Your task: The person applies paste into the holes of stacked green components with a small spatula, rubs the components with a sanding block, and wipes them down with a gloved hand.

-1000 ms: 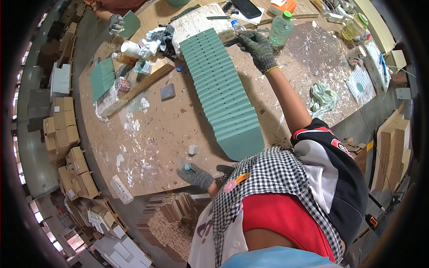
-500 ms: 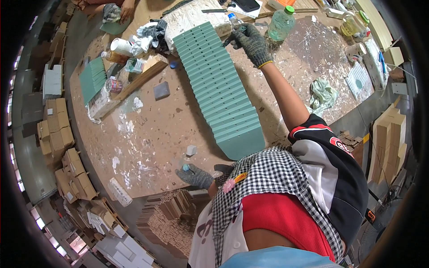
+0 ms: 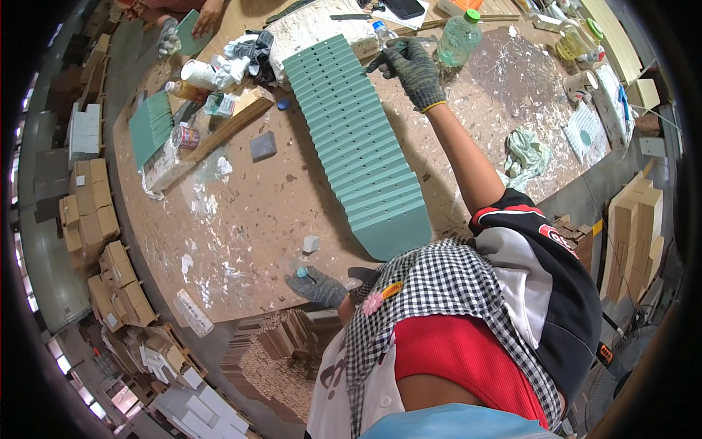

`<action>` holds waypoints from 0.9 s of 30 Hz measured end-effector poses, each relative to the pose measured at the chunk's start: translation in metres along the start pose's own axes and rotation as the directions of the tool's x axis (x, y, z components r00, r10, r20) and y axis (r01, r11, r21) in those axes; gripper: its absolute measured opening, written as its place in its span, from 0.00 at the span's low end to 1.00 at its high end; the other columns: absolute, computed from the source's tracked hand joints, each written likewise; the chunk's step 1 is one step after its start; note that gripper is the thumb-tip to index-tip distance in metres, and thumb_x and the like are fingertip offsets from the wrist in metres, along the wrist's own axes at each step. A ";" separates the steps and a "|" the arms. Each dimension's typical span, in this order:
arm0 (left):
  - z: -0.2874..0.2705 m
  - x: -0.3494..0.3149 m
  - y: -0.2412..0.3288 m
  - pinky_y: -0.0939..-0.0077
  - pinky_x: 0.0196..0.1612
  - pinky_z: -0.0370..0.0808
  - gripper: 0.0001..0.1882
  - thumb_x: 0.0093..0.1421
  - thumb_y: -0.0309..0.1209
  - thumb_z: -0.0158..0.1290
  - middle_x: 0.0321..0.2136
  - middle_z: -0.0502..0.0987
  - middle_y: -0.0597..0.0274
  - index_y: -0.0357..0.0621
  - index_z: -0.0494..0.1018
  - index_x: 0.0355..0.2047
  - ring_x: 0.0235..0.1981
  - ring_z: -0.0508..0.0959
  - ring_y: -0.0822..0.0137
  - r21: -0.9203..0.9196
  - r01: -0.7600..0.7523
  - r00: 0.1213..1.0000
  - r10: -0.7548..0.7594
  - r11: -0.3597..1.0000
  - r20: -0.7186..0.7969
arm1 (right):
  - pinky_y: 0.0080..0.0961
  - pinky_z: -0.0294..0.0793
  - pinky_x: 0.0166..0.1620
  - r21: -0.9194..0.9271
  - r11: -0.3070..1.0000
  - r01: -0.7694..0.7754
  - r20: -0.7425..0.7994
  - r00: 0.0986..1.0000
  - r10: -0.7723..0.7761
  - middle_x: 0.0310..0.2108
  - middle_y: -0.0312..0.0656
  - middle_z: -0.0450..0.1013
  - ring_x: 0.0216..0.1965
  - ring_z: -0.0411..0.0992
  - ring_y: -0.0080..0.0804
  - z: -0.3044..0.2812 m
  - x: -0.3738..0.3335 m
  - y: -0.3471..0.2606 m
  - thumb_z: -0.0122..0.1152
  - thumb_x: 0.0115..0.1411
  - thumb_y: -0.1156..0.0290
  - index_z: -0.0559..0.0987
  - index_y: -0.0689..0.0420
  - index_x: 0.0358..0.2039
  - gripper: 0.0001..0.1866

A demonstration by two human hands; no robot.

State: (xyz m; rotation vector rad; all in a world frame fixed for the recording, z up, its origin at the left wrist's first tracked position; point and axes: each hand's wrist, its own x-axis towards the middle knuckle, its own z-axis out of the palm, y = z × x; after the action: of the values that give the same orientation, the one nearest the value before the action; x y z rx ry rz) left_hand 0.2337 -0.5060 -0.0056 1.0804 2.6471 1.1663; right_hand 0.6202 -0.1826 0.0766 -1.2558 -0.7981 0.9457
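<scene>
A row of overlapping green boards [image 3: 355, 146] with small dark holes lies on the worktable [image 3: 241, 227], stretching away from my apron. My right hand [image 3: 415, 77], in a grey knit glove, is by the far right edge of the boards. Its fingers are pinched together around something small and dark that I cannot make out. Near the table's front edge, my gloved left hand [image 3: 319, 287] holds a small teal lump [image 3: 301, 271] at its fingertips. A small pale grey block [image 3: 311, 244] sits just beyond it. Farther off lies a darker grey block [image 3: 263, 147].
A white-spattered support [image 3: 292, 45] lies under the far end of the boards. At right are a green-capped bottle [image 3: 460, 40] and a crumpled cloth [image 3: 528, 155]. Jars and a cup [image 3: 197, 74] stand at left. A co-worker's gloved hand [image 3: 169, 38] is beside a green piece [image 3: 192, 34].
At the far left, the co-worker's green piece has been tilted up and the gloved hand has shifted down and left. My own hands have hardly moved.
</scene>
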 end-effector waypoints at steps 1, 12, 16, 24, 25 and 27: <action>0.000 0.000 -0.001 0.54 0.65 0.66 0.34 0.65 0.39 0.56 0.63 0.63 0.38 0.30 0.59 0.64 0.62 0.67 0.45 -0.010 -0.001 1.000 0.001 1.000 -0.012 | 0.21 0.78 0.30 -0.097 0.995 -0.024 0.023 0.999 0.026 0.29 0.42 0.78 0.28 0.77 0.24 0.003 -0.002 -0.004 0.61 0.67 0.69 0.75 0.63 0.44 0.12; 0.002 0.000 -0.016 0.54 0.64 0.66 0.34 0.65 0.39 0.57 0.62 0.64 0.38 0.30 0.60 0.64 0.62 0.67 0.45 -0.026 -0.054 0.998 0.053 0.998 -0.034 | 0.23 0.80 0.29 0.022 1.000 0.009 -0.008 1.000 -0.009 0.30 0.43 0.78 0.27 0.78 0.25 0.006 -0.002 0.002 0.62 0.65 0.72 0.73 0.63 0.40 0.09; 0.008 0.001 -0.017 0.64 0.61 0.70 0.31 0.67 0.33 0.54 0.61 0.65 0.40 0.29 0.58 0.65 0.59 0.70 0.51 0.028 -0.068 0.998 0.068 0.997 0.002 | 0.22 0.79 0.29 0.098 0.993 0.061 -0.083 0.995 -0.053 0.29 0.44 0.78 0.27 0.78 0.25 -0.002 0.005 0.013 0.61 0.65 0.72 0.73 0.64 0.40 0.09; 0.001 -0.002 -0.009 0.63 0.61 0.70 0.31 0.67 0.34 0.55 0.60 0.67 0.40 0.29 0.59 0.64 0.58 0.71 0.51 0.031 -0.065 0.997 0.066 0.997 -0.033 | 0.22 0.80 0.31 0.016 1.000 0.027 -0.030 0.999 -0.027 0.29 0.44 0.78 0.27 0.78 0.25 -0.002 0.001 0.002 0.61 0.65 0.73 0.73 0.63 0.38 0.08; 0.000 -0.002 -0.005 0.63 0.61 0.70 0.31 0.67 0.34 0.55 0.60 0.67 0.40 0.29 0.60 0.64 0.58 0.71 0.51 0.047 -0.062 0.998 0.064 0.997 -0.030 | 0.22 0.81 0.31 0.060 0.998 0.028 -0.053 0.998 -0.025 0.29 0.44 0.78 0.27 0.78 0.25 -0.003 0.002 0.004 0.61 0.65 0.73 0.73 0.63 0.38 0.08; 0.002 -0.002 -0.006 0.62 0.61 0.70 0.30 0.67 0.34 0.55 0.60 0.68 0.40 0.29 0.60 0.64 0.58 0.71 0.51 0.024 -0.066 0.997 0.067 0.998 -0.035 | 0.22 0.81 0.31 0.065 0.998 0.025 -0.036 0.999 -0.023 0.29 0.44 0.78 0.27 0.78 0.24 -0.002 0.001 0.006 0.61 0.65 0.74 0.73 0.63 0.38 0.07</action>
State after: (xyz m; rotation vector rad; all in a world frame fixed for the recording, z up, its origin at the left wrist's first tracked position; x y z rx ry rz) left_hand 0.2327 -0.5091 -0.0111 1.1705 2.6766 1.1807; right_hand 0.6218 -0.1821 0.0708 -1.2007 -0.7478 0.9206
